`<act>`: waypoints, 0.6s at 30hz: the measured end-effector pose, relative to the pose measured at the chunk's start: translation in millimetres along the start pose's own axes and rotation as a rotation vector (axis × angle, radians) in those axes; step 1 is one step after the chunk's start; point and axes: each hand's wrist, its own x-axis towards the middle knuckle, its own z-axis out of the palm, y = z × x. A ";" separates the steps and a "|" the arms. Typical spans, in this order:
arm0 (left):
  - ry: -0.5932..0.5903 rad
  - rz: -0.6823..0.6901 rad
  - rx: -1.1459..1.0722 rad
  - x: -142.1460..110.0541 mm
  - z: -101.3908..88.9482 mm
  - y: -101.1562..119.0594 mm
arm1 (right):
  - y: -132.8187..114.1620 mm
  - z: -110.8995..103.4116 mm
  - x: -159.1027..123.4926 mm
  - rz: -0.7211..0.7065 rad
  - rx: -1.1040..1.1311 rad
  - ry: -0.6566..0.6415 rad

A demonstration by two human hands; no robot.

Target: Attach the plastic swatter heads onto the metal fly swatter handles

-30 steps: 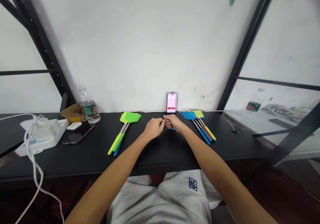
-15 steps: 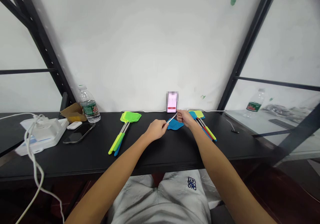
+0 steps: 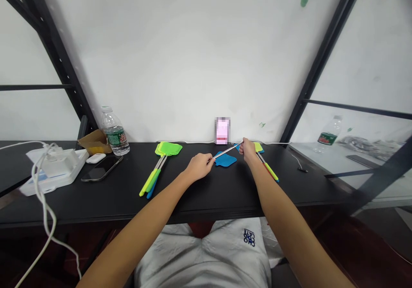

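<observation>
A thin metal fly swatter rod (image 3: 227, 151) slants between my two hands above the table. My left hand (image 3: 201, 165) is closed around its lower left end. My right hand (image 3: 248, 148) grips the upper right end with curled fingers. Just under the rod lies a blue mesh swatter head (image 3: 226, 160); whether it is joined to the rod is hidden near my left hand. Partly behind my right hand is a group of swatters with a yellow head (image 3: 258, 147) and a yellow-green handle (image 3: 272, 172). A bit of blue mesh (image 3: 238, 147) shows left of that hand.
Several green and yellow swatters (image 3: 161, 163) lie on the black table (image 3: 206, 198) to the left. Beyond them are a water bottle (image 3: 116, 133), cardboard box (image 3: 95, 142), dark phone (image 3: 103, 168), white case (image 3: 95, 158) and power strip (image 3: 61, 170). A lit phone (image 3: 222, 131) leans on the wall.
My right hand has moved right, away from my left hand, and a longer stretch of metal rod now shows between them. My left hand has barely shifted.
</observation>
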 end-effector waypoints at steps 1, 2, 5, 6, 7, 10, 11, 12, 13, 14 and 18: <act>0.001 -0.002 0.004 -0.1 0.0 0.0 | 0.5 0.4 0.2 0.004 -0.006 0.001; 0.001 -0.004 0.009 -0.1 -0.1 0.0 | 0.9 0.7 0.5 0.005 -0.009 0.003; -0.007 -0.013 0.034 0.1 0.1 -0.1 | 1.4 0.4 1.5 -0.007 -0.006 0.004; -0.015 -0.024 0.050 0.3 0.3 -0.3 | 1.5 -0.1 2.0 -0.017 -0.002 0.006; -0.024 -0.039 0.070 0.5 0.4 -0.7 | 1.6 -0.6 2.6 -0.030 0.003 0.010; -0.037 -0.082 0.141 1.3 0.3 -3.1 | 1.7 -2.3 4.7 -0.072 0.022 0.053; -0.028 -0.091 0.170 1.5 0.0 -4.1 | 1.7 -2.9 5.5 -0.082 0.025 0.073; -0.014 -0.104 0.203 1.7 -0.4 -5.3 | 1.7 -3.5 6.4 -0.089 0.025 0.095; 0.000 -0.127 0.239 1.8 -0.9 -6.3 | 1.7 -4.1 7.3 -0.095 0.021 0.120; 0.009 -0.161 0.277 1.8 -1.4 -7.3 | 1.7 -4.8 8.2 -0.101 0.015 0.143; -0.074 -0.321 0.358 1.1 -3.4 -9.7 | 1.4 -8.4 11.3 -0.120 -0.063 0.168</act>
